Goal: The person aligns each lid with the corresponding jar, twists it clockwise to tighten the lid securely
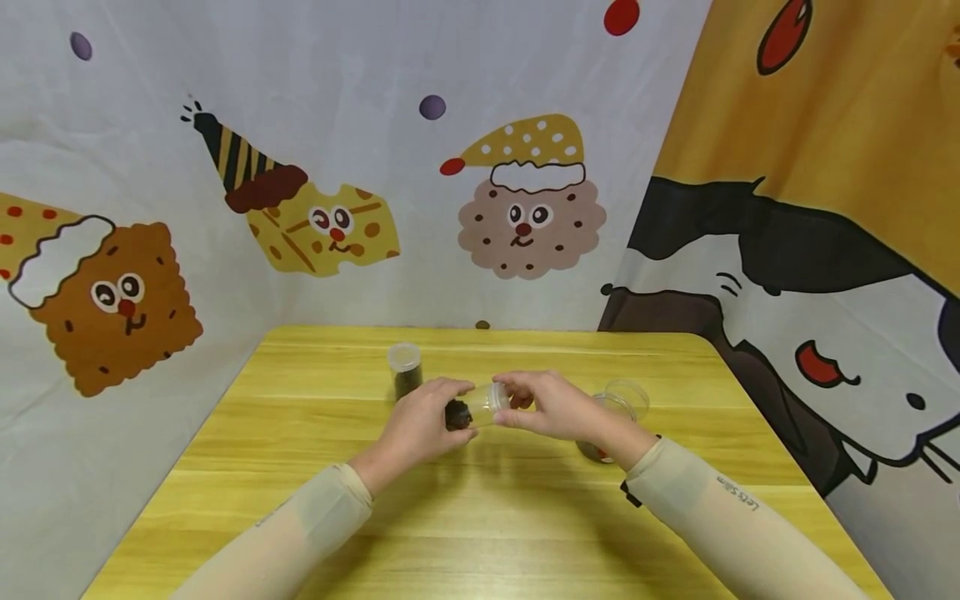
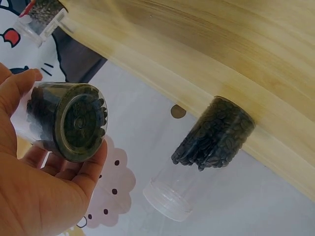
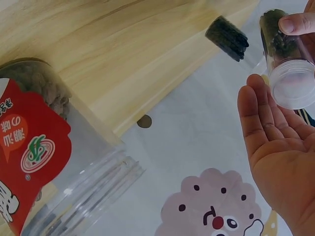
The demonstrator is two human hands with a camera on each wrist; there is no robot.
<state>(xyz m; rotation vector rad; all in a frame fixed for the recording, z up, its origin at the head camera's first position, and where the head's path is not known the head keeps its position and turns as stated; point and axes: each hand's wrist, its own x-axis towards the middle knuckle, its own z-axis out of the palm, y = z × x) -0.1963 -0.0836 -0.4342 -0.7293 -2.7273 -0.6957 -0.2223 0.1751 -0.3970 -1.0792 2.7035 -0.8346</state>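
A small clear jar [image 1: 480, 405] of dark beans, perhaps coffee beans, lies on its side in the air above the table. My left hand [image 1: 429, 419] grips its bean-filled end, fingers and thumb curled round the wall. At the other end, the thumb and forefinger of my right hand [image 1: 551, 406] pinch the pale lid [image 1: 500, 397]; the right wrist view shows its other fingers [image 3: 253, 105] loosely extended beside it. A second clear jar [image 2: 214, 135] of similar beans stands upright behind my left hand, its clear lid [image 2: 167, 199] on.
Beyond my right forearm stands a larger clear jar [image 3: 96, 130] with a red label [image 3: 37, 147] and brownish pieces inside, partly hidden in the head view. The wooden table [image 1: 480, 517] meets a cartoon-printed cloth [image 1: 360, 75] at its back edge.
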